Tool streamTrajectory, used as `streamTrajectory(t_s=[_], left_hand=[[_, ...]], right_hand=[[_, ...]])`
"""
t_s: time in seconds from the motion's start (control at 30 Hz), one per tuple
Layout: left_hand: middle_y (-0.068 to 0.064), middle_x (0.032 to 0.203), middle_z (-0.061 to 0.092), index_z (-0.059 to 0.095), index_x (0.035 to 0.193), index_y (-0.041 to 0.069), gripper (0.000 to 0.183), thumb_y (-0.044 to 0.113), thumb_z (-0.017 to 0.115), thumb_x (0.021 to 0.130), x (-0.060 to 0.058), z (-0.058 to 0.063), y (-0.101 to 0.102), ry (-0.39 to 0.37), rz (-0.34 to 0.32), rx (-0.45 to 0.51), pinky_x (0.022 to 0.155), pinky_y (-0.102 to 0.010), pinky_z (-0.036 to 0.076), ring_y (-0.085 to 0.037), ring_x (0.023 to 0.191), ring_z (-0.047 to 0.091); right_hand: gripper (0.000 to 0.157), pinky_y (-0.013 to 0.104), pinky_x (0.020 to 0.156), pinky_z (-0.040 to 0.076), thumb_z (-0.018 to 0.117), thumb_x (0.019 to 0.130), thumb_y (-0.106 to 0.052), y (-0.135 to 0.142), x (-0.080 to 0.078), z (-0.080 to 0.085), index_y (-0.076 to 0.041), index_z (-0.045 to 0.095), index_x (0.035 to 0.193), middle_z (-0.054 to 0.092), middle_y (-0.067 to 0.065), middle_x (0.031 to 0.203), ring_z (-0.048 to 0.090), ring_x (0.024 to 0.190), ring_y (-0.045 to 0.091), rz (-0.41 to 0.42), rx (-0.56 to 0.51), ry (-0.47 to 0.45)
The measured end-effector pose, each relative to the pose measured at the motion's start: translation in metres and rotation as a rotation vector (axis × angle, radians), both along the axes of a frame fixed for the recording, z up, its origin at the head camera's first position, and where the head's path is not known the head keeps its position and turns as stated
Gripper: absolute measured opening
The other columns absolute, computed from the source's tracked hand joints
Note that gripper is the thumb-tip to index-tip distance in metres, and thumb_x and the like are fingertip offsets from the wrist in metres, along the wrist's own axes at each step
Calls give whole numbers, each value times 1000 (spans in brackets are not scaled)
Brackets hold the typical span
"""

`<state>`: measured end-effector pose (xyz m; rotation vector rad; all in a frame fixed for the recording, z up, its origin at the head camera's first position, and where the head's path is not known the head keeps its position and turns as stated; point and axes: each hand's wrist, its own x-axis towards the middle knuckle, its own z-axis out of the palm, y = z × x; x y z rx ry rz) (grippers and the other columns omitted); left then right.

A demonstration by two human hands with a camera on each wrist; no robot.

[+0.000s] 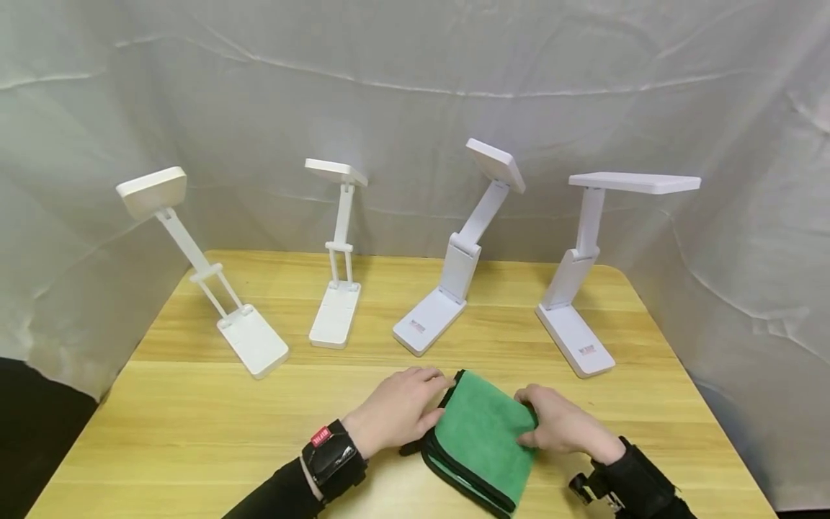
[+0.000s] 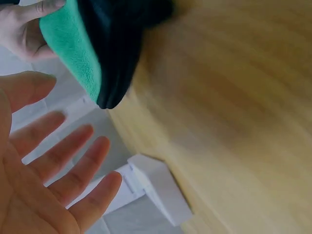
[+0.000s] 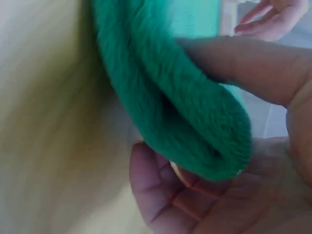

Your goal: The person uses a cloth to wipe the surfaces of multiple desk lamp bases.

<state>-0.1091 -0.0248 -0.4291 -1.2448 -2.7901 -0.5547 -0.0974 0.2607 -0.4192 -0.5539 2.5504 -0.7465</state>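
Right hand [image 1: 563, 425] pinches the right edge of a folded green cloth [image 1: 483, 432] with black edging, thumb on top and fingers under; left hand [image 1: 397, 412] holds nothing, fingers loosely spread just beside the cloth's left edge. Cloth lies near front of wood-grain surface [image 1: 194, 440], right of center, between the hands, black wrist straps [image 1: 333, 461] on both wrists. Beyond it, four white folding desk lamps [image 1: 429, 322] stand unfolded in a row, spaced apart, two rightmost with base lettering, pale wrinkled sheet [image 1: 402, 43] behind.
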Motion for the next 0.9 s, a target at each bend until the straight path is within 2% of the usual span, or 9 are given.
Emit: streamTrajectory(t_s=[0.17,0.27,0.37,0.5,0.63,0.7,0.77,0.83,0.9], left_hand=[[-4,141,46,38,144,16,61,34,62,90,-4,24,-4,-58,11,130,98,-40,45,-22,122,49],[-4,145,41,34,146,16,69,44,61,89,-7,39,-6,-112,-2,206,103,-41,41,-22,128,43],[-4,143,45,33,147,15,75,51,61,87,-11,47,-6,-189,-41,267,102,-40,42,-19,126,46],[4,114,63,47,136,17,60,47,63,87,-14,43,-2,-341,-141,365,82,-28,52,-9,96,60],[7,80,59,59,117,18,31,36,61,92,-16,33,3,-498,-181,477,60,-21,50,-5,65,54],[6,75,57,61,114,18,26,34,58,94,-15,30,2,-551,-147,529,59,-22,51,-7,62,53],[6,80,60,61,116,18,27,33,56,95,-15,27,0,-589,-93,578,65,-24,52,-7,68,57],[6,90,64,61,117,18,27,33,56,95,-14,26,-4,-624,-37,630,74,-28,53,-9,79,60],[5,103,66,58,124,19,31,32,56,95,-13,25,-8,-668,6,690,81,-32,52,-11,91,62]], right_hand=[[23,28,60,51,70,78,-4,-4,-9,25,-16,58,94,57,-2,86,52,73,13,88,-196,151],[24,30,65,54,70,83,-6,-12,-15,41,-16,60,102,61,-2,92,56,78,11,145,-327,226],[28,33,73,55,70,85,-9,-25,-17,52,-17,60,110,63,-2,100,60,85,12,186,-439,264],[35,33,78,55,71,83,-7,-43,-17,57,-13,58,116,64,2,107,62,92,14,205,-585,244],[39,31,79,55,72,81,-2,-54,-21,55,-6,57,118,64,8,108,63,92,16,151,-713,228],[41,32,81,54,69,82,1,-54,-25,50,0,55,120,62,15,109,62,96,19,107,-798,205],[41,33,88,52,63,88,1,-51,-30,43,4,49,126,58,22,115,59,103,23,65,-886,160],[41,34,95,48,50,97,-4,-46,-36,32,6,39,135,51,28,126,54,114,27,42,-1010,39],[44,36,98,46,34,105,-15,-41,-40,18,4,26,143,43,27,136,49,122,26,44,-1144,-133]])
